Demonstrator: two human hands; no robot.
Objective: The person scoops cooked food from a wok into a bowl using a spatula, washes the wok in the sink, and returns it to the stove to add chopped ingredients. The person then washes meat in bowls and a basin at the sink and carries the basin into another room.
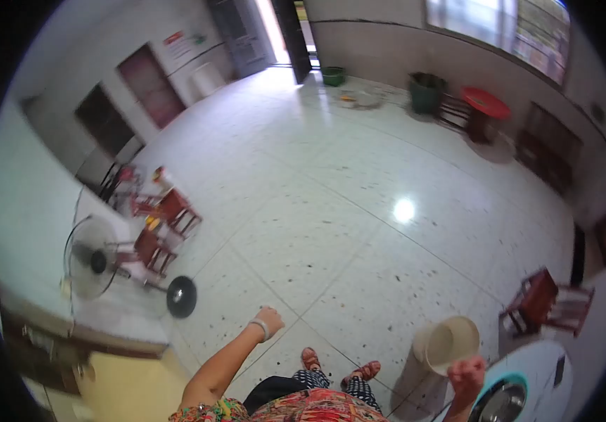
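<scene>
My left hand hangs in front of my body over the tiled floor, its fingers curled in and nothing showing in them. A pale bracelet circles that wrist. On the other side, my right hand is raised with the fingers folded into a fist, and no object shows in it. Close beyond it stands a cream bucket, partly covered by the hand in this view. A white washing machine with a teal-rimmed round opening is beside that hand. Neither hand visibly touches anything.
A standing fan with a round black base is at left, near small wooden chairs. Another wooden chair stands right. A red round table and green bin line the far wall by an open door.
</scene>
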